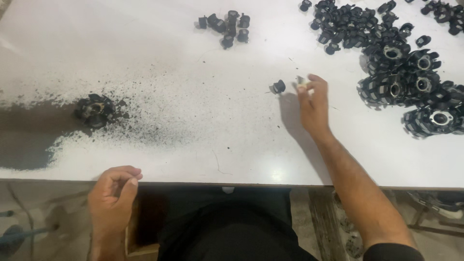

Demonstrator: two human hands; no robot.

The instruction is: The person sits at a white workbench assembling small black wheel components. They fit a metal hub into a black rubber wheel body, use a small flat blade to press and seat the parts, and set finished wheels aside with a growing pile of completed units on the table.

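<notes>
Right hand (313, 107) pinching small pale bit (303, 81) beside black bushing (278, 87) on desk (203, 130); left hand (113, 193) curled, empty, at desk edge. Risk: bushing could roll if nudged, w/ black dust (145, 121) smearing.

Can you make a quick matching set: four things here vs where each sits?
Things:
1. left hand
2. right hand
3. lone finned part
4. small bushing

Places:
A. in the dark dust patch, left
B. just left of the right hand's fingers
C. curled at the table near edge
D. reaching out mid-table, pinching a small pale piece

Pairs: 1-C, 2-D, 3-A, 4-B
</notes>
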